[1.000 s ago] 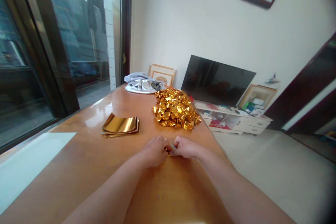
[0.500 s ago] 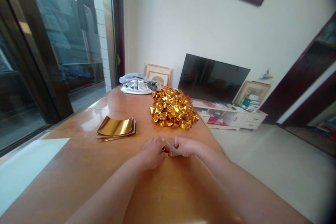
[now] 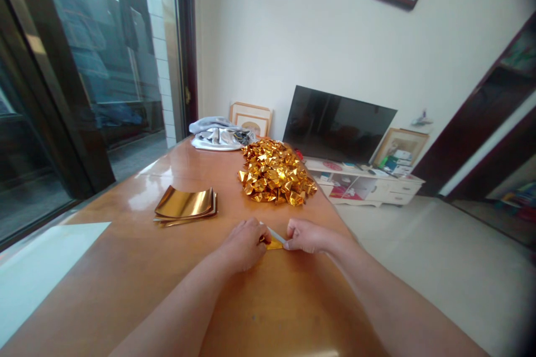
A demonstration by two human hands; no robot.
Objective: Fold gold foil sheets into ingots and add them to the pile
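Low over the wooden table (image 3: 251, 312), a small piece of gold foil paper (image 3: 275, 244) with a pale folded edge stretches between my two hands. My left hand (image 3: 247, 242) is closed on its left part, the fingers curled over it. At the right corner my right hand (image 3: 306, 236) pinches the paper between thumb and bent fingers. Beyond the hands lies a heap of folded gold foil pieces (image 3: 276, 173). A stack of flat gold foil sheets (image 3: 186, 203), slightly curled, rests to the left of my left hand.
A pale sheet (image 3: 54, 268) covers the table's left edge. Grey-white bundled cloth (image 3: 220, 134) sits at the far end. Past the right edge are the floor and a white cabinet (image 3: 377, 187), near a dark television (image 3: 339, 125). Glass doors (image 3: 121, 67) stand at left.
My right hand has slid a little to the right along the foil paper, so more of its gold face and pale edge shows. My left hand has stayed almost still.
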